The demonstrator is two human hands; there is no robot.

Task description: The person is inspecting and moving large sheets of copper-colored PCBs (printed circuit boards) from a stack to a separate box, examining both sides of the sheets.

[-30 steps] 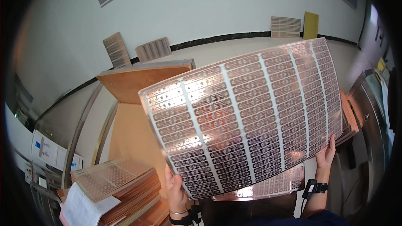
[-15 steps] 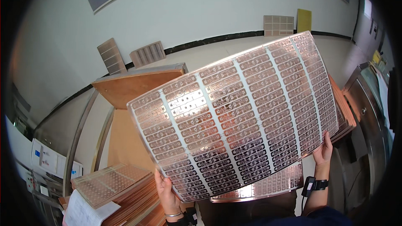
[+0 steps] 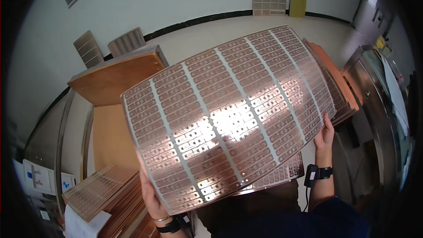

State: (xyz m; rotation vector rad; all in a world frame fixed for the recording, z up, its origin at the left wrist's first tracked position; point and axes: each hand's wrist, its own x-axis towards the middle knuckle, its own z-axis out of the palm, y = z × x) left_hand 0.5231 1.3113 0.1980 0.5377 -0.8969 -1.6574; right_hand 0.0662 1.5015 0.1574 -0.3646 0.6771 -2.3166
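A large copper-coloured printed circuit board panel (image 3: 207,79), patterned with rows of small repeated circuits and pale dividing strips, is held up at a slant before me. My left hand (image 3: 152,198) is closed on its lower left edge, the fingers partly hidden by the panel. At the lower right edge, my right hand (image 3: 325,134) grips it, thumb along the rim. Bright glare lies across the panel's middle and lower part. Below it, close to my body, another similar circuit board panel (image 3: 288,169) shows in part.
To the left, a stack of circuit boards (image 3: 99,189) carries a white paper sheet (image 3: 83,222) at its side. A wooden-faced stand (image 3: 116,77) rises behind. More coppery boards (image 3: 339,83) are stacked at right, beside a metal cabinet (image 3: 374,88). Several panels, one a yellow board (image 3: 298,3), lean against the wall.
The view has shifted, so the surroundings sit further left and higher. The held panel has tilted, and its glare has moved from the upper left to the middle and lower part. Both hands keep their grip.
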